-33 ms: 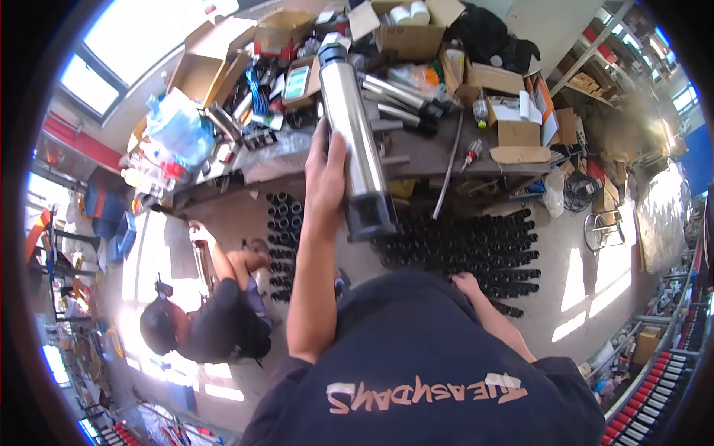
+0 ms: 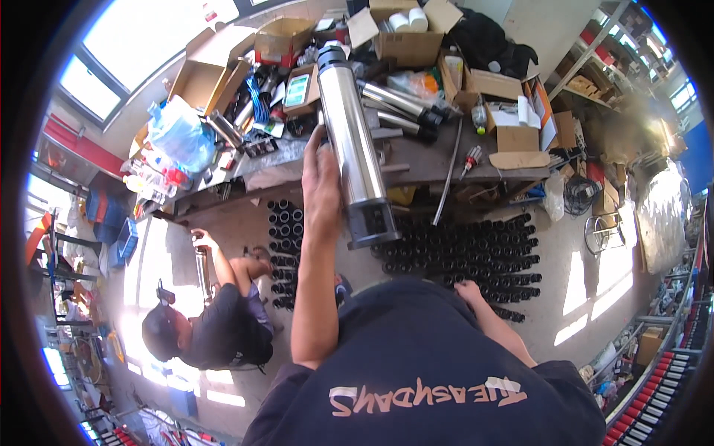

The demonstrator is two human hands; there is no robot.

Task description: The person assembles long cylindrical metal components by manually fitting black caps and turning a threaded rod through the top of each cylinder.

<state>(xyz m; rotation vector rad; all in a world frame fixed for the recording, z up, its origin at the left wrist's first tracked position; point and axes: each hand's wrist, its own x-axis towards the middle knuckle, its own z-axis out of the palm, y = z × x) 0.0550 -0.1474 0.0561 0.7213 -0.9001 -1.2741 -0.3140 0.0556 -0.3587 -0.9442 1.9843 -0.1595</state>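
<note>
A shiny metal cylinder (image 2: 352, 137) with a ribbed black cap at its upper end and a wide black base at its lower end is tilted in front of me, in front of the workbench edge. My left hand (image 2: 321, 189) lies along its left side, the palm against the metal and some fingers hidden behind it. I take it to be held there, as no other support shows. Low on the right, my right hand (image 2: 467, 291) is by the rows of black ring-shaped parts (image 2: 483, 249) on the floor. Its fingers are mostly hidden by my shirt front.
The workbench (image 2: 506, 175) is crowded with open cardboard boxes (image 2: 409, 46), more metal cylinders (image 2: 394, 97), a rod (image 2: 448, 175) and a screwdriver (image 2: 471, 157). More black rings (image 2: 285, 227) stand on the floor at left. A crouching person (image 2: 216, 320) there holds another cylinder (image 2: 202, 271).
The fingers of my left hand lie straighter along the cylinder, and its base sits slightly lower in view. My right hand has barely shifted. The crouching person's raised hand is slightly lower.
</note>
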